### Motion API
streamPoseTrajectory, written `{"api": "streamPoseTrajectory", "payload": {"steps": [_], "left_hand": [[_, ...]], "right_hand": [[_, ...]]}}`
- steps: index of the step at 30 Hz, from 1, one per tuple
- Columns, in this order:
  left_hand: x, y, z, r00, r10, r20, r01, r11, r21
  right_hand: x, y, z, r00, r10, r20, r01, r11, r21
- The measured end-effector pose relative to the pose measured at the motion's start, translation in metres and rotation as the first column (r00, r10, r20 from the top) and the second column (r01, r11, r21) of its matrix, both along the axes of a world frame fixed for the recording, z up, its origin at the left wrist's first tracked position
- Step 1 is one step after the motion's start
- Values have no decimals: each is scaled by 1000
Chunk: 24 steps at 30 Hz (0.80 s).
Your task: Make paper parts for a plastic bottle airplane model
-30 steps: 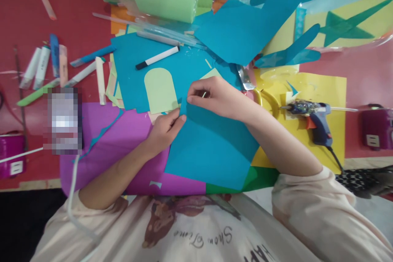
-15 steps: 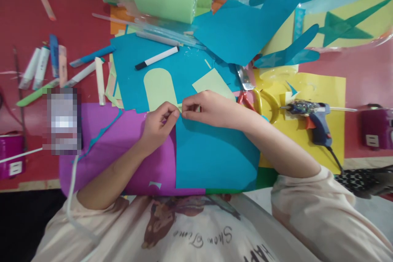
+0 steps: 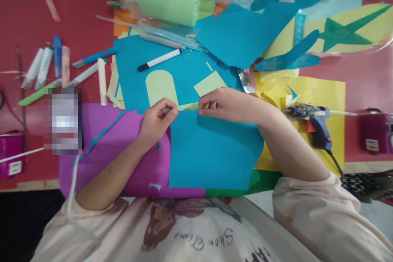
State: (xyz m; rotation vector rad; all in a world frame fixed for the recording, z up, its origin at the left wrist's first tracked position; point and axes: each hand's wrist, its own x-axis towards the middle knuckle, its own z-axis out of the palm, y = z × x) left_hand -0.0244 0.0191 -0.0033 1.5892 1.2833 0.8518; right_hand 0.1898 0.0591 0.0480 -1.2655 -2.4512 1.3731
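My left hand [image 3: 159,118] pinches one end of a narrow light-green paper strip [image 3: 188,107]. My right hand [image 3: 216,104], fingertips together, grips the strip farther right; its far end is hidden. The strip runs along the upper edge of a blue paper sheet [image 3: 215,151]; whether the fingers also hold that sheet I cannot tell. Just beyond my left hand lies a round-topped light-green paper piece [image 3: 161,86]. A light-green paper rectangle [image 3: 210,84] lies behind my right hand.
A glue gun [image 3: 316,123] rests on yellow paper at the right. Scissors [image 3: 245,80] lie partly behind my right forearm. A black-capped marker [image 3: 159,59] lies on blue paper, with several more pens at left. Behind is a bottle wrapped in green paper [image 3: 167,2]. A blurred phone-like object [image 3: 64,123] sits left.
My right hand has slid to the right, away from the left, and more of the green strip shows between them. The blue sheet has shifted and turned slightly.
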Motion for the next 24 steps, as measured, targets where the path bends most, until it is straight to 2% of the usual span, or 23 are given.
{"api": "streamPoseTrajectory", "payload": {"steps": [4, 8, 15, 19, 24], "left_hand": [[3, -4, 1, 997, -15, -71, 15, 1000, -4], [3, -5, 3, 997, 15, -77, -14, 1000, 21], [-4, -4, 1, 987, 127, -95, -109, 978, 176], [-6, -3, 0, 984, 152, -92, -131, 970, 206], [-4, 0, -2, 993, 111, -39, -100, 970, 220]], "right_hand": [[-5, -3, 3, 999, -15, 28, 16, 1000, -8], [-7, -4, 4, 999, -31, 20, 32, 999, -12], [2, -2, 5, 997, -54, -62, 57, 997, 47], [12, 3, 11, 998, -55, -24, 57, 997, 60], [12, 2, 16, 997, -30, 75, 25, 998, 58]]}}
